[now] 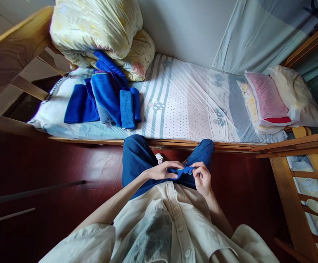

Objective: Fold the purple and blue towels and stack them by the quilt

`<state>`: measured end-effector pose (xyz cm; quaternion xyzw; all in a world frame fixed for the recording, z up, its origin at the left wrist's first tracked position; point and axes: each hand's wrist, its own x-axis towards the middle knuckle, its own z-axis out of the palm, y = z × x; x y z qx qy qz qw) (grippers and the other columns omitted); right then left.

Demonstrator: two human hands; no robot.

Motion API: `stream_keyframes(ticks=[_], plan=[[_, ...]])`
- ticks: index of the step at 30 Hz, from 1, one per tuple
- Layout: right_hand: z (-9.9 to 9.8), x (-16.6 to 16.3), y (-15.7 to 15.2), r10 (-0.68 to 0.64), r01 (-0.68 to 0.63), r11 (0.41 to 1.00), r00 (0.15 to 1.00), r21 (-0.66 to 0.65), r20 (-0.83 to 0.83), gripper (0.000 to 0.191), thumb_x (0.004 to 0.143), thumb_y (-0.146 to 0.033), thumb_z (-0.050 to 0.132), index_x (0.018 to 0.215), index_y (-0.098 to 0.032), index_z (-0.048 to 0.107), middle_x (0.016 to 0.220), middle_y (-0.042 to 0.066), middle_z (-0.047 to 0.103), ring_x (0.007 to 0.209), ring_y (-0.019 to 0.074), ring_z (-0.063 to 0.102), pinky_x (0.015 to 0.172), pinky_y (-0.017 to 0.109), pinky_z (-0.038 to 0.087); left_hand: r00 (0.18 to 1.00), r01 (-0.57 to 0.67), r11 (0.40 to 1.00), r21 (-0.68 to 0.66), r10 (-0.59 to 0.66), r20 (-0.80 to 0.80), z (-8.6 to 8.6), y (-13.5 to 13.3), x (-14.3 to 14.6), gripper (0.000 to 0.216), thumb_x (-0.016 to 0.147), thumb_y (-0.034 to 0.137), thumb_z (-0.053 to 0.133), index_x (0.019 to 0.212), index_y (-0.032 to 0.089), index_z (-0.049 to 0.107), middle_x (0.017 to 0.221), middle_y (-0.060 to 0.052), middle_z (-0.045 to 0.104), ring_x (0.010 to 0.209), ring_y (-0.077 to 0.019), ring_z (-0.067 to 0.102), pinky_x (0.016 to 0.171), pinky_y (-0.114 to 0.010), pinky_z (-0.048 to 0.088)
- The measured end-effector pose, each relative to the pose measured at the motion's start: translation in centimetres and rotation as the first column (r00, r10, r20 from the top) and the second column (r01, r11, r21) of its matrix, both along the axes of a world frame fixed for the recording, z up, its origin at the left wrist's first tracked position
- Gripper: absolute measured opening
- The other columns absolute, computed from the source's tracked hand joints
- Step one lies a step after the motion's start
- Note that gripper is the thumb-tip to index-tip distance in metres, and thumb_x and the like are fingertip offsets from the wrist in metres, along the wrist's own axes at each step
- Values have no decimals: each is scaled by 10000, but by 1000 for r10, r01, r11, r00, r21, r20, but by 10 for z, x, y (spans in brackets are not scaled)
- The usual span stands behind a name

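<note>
Both my hands hold a small dark blue cloth (pixel 183 171) with a thin green edge, close to my waist above my blue trousers. My left hand (pixel 163 170) grips its left end with fingers curled over it. My right hand (pixel 203 178) pinches its right end. I stand at the side of a bed whose mattress (pixel 181 106) has a striped and dotted cover. A heap of blue folded cloths (pixel 108 96) lies on the left part of the bed.
A bundled pale yellow quilt (pixel 101 33) sits at the bed's left end, above the blue heap. Pink and cream pillows (pixel 271 98) lie at the right end. A wooden ladder frame (pixel 298 190) stands at the right. The floor (pixel 52 171) is dark red wood, with thin rods at the left.
</note>
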<state>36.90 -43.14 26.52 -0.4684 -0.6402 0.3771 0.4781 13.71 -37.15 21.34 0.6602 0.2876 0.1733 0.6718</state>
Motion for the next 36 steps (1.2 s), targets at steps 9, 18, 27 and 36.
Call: stream_keyframes(ticks=[9, 18, 27, 36], plan=[[15, -2, 31, -161, 166, 985, 980, 36, -121, 327, 1002, -287, 573, 691, -234, 487, 960, 53, 718, 903, 180, 672, 808, 336, 549, 995, -104, 929, 356, 98, 35, 76, 38, 30, 461, 978, 591, 618, 1005, 142, 720, 935, -83, 717, 854, -179, 658, 819, -282, 510], [-4, -35, 45, -129, 51, 974, 927, -222, -352, 498, 791, -527, 837, 1156, -279, 606, 1091, 45, 731, 920, 205, 732, 881, 393, 630, 942, -330, 740, 586, 299, 153, 136, 56, 21, 369, 1018, 513, 587, 959, 166, 694, 945, -88, 730, 871, -175, 690, 810, -278, 541], [2, -40, 59, -97, 97, 995, 995, -37, 2, 348, 883, -515, 767, 1052, -212, 736, 1090, 100, 752, 1056, 261, 717, 976, 424, 590, 923, -378, 758, 532, 354, 151, 148, 38, 11, 337, 1007, 494, 613, 934, 170, 669, 929, -77, 751, 860, -172, 713, 797, -272, 553], [-6, -27, 66, -92, 94, 995, 985, -8, 148, 307, 1013, -442, 528, 876, -215, 684, 827, 71, 697, 810, 223, 666, 776, 367, 571, 887, -444, 743, 501, 444, 127, 151, 40, 11, 264, 939, 420, 650, 830, 185, 603, 841, -41, 673, 776, -146, 625, 734, -269, 535]])
